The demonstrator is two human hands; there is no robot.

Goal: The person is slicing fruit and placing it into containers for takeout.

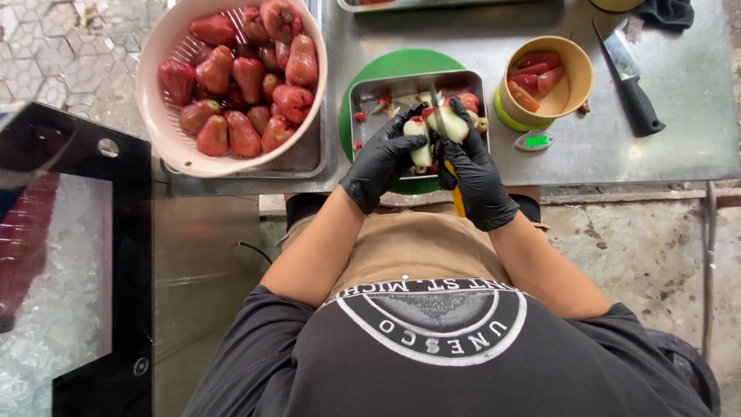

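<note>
Working over a small metal tray (370, 93), the person wears black gloves on both hands and cuts a piece of pale, red-skinned fruit. The left hand (382, 158) has its fingers (407, 122) curled around a cut rose apple piece (421, 139), holding it just above the tray's near edge. The right hand (475, 174) is clenched around a small knife with a yellow handle (457, 197), whose thin blade (436, 108) points away from the body and runs between the two fruit pieces; its fingers also press against a second pale piece (454, 123) beside the blade. The two hands touch each other at the fruit.

The tray sits on a round green board (401, 63) on the steel tabletop (679, 131), and holds red trimmings and scraps at its far side. To the left, a pale pink colander (154, 116) full of whole red rose apples (247, 77) rests in a larger steel tray. To the right of the small tray stands a tan paper cup (580, 69) holding several cut fruit wedges; it sits on a small scale with a lit green display (536, 141). Further right, a large knife with a black handle (637, 100) lies flat on the tabletop, well apart from the hands. A dark glass-topped cabinet (77, 255) stands at the left edge.
</note>
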